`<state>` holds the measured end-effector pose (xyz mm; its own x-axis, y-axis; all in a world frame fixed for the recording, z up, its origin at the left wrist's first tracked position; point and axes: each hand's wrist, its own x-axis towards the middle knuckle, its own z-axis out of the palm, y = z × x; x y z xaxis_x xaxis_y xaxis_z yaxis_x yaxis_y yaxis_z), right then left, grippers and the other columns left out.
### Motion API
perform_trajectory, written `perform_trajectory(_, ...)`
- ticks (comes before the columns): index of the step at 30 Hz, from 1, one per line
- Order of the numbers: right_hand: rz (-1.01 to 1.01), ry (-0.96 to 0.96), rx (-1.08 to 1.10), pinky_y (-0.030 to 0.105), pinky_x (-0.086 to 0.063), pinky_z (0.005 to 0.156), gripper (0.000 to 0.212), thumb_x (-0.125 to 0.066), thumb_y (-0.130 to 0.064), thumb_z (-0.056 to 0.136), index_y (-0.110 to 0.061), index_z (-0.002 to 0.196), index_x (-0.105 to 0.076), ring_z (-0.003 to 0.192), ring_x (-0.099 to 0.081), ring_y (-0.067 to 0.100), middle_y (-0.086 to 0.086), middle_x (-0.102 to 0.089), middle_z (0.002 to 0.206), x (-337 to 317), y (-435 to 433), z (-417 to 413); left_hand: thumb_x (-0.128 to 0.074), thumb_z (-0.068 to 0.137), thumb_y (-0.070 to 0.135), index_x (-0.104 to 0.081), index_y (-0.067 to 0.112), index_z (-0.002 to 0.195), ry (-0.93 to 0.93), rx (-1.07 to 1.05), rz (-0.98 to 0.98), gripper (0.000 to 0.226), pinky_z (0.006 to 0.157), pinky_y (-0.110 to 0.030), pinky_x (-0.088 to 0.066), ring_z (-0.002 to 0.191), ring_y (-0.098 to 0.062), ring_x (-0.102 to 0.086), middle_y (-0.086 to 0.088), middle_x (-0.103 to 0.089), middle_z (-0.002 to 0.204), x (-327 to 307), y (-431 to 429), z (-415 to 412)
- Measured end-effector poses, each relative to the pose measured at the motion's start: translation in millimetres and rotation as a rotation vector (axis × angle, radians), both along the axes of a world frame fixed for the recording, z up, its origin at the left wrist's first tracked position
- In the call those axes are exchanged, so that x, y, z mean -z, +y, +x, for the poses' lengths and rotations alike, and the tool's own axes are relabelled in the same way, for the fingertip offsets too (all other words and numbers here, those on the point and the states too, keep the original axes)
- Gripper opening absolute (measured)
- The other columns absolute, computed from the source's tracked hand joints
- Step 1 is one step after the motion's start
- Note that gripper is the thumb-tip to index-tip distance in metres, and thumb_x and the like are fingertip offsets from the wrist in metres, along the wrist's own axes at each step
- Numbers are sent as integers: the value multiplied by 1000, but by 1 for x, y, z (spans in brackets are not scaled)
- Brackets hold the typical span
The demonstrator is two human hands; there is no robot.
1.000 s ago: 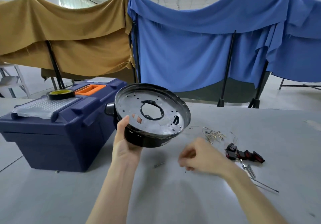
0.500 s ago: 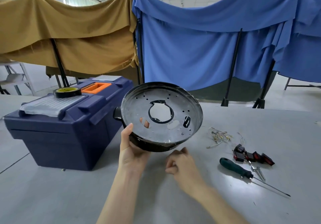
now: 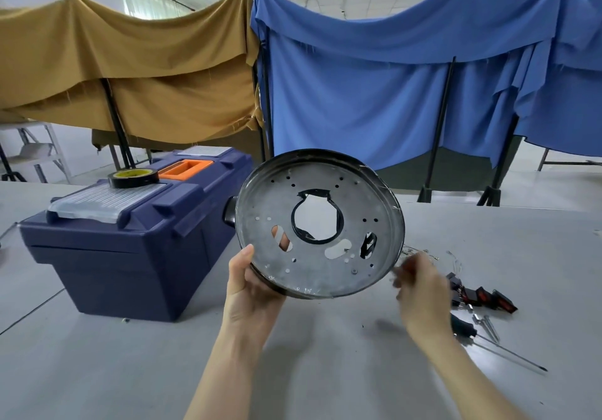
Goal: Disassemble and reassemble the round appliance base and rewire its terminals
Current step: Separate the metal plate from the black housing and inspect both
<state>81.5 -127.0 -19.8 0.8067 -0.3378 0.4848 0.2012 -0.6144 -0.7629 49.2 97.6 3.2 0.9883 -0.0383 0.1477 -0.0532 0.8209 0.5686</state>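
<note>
The round appliance base (image 3: 325, 188), a black-rimmed pan with a perforated grey metal plate and a large centre hole, is held up tilted toward me above the table. My left hand (image 3: 250, 296) grips its lower left rim, thumb on the plate and fingers behind, showing through a slot. My right hand (image 3: 420, 289) is blurred just right of the base's lower rim, fingers partly curled; whether it holds anything is unclear. Loose wires with terminals (image 3: 452, 256) lie on the table behind that hand. Black and red switches (image 3: 482, 297) lie to its right.
A dark blue toolbox (image 3: 130, 247) stands at left with a tape roll (image 3: 133, 178) on its lid. A screwdriver (image 3: 464, 328) and small metal pins (image 3: 487, 323) lie at right on the grey table (image 3: 325, 370). Cloth-draped frames stand behind.
My right hand moved from under the base out to the right, toward the wires and switches. The base tilted up more toward me in my left hand.
</note>
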Motion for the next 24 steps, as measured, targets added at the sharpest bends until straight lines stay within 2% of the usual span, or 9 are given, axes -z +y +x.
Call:
perform_trajectory(2, 205, -156, 146, 37, -43, 58, 10, -57, 2, 92, -3, 86, -63, 56, -63, 27, 12, -66, 64, -11, -13, 0, -87, 53, 40, -59, 11, 133, -6, 6, 13, 90, 116, -49, -29, 136, -27, -46, -7, -57, 139, 2, 0, 1)
perform_trajectory(4, 382, -351, 177, 41, -50, 58, 13, -58, -3, 93, -6, 81, -64, 49, -64, 15, 13, -64, 62, -30, -23, -3, -85, 56, 40, -61, 12, 131, -7, 14, 42, 84, 116, -50, -28, 138, -28, -43, -9, -54, 142, 5, -1, 2)
perform_trajectory(6, 510, -510, 133, 45, -55, 57, 15, -60, -6, 91, -10, 77, -63, 48, -64, 18, 6, -63, 59, -55, -28, -10, -82, 61, 39, -67, 13, 124, 11, 11, 78, 69, 113, -48, -34, 133, -27, -49, -10, -56, 140, 7, -5, 2)
perform_trajectory(8, 553, -568, 7, 35, -55, 52, 16, -64, -13, 89, -14, 73, -66, 48, -65, 21, 0, -65, 56, -78, -22, -21, -74, 68, 38, -72, 15, 116, 29, 9, 100, 53, 105, -44, -45, 122, -23, -59, -8, -61, 134, 8, -12, 2)
perform_trajectory(10, 558, -502, -198, 23, -52, 49, 15, -71, -17, 87, -16, 73, -67, 48, -65, 17, 2, -69, 60, -89, -1, -34, -69, 72, 35, -75, 15, 111, 48, 7, 118, 44, 93, -40, -51, 113, -19, -65, -6, -66, 127, 8, -19, 1)
perform_trajectory(13, 473, -190, -428, 17, -44, 46, 18, -79, -27, 77, -18, 67, -68, 44, -56, 8, 0, -65, 54, -83, 37, -46, -69, 71, 36, -75, 16, 111, 67, 17, 169, 45, 85, -37, -54, 109, -20, -67, -6, -68, 123, 8, -25, -3)
perform_trajectory(16, 471, 58, -611, 20, -46, 46, 14, -80, -13, 78, -8, 69, -70, 44, -57, 12, 6, -66, 54, -68, 57, -47, -71, 68, 38, -76, 17, 106, 39, 38, 235, 43, 81, -34, -56, 98, -22, -70, -8, -72, 111, 9, -27, -8)
perform_trajectory(19, 432, 108, -686, 26, -56, 54, 8, -76, 2, 80, -1, 75, -71, 51, -67, 21, 14, -70, 62, -63, 59, -47, -70, 68, 41, -77, 17, 103, 26, 42, 285, 43, 81, -32, -56, 92, -21, -69, -8, -73, 103, 11, -27, -9)
perform_trajectory(24, 314, 107, -641, 23, -56, 57, 10, -76, 2, 80, -5, 75, -72, 54, -69, 20, 9, -71, 63, -58, 61, -48, -71, 66, 42, -75, 15, 108, 41, 33, 306, 49, 82, -35, -56, 96, -26, -68, -11, -70, 109, 12, -29, -8)
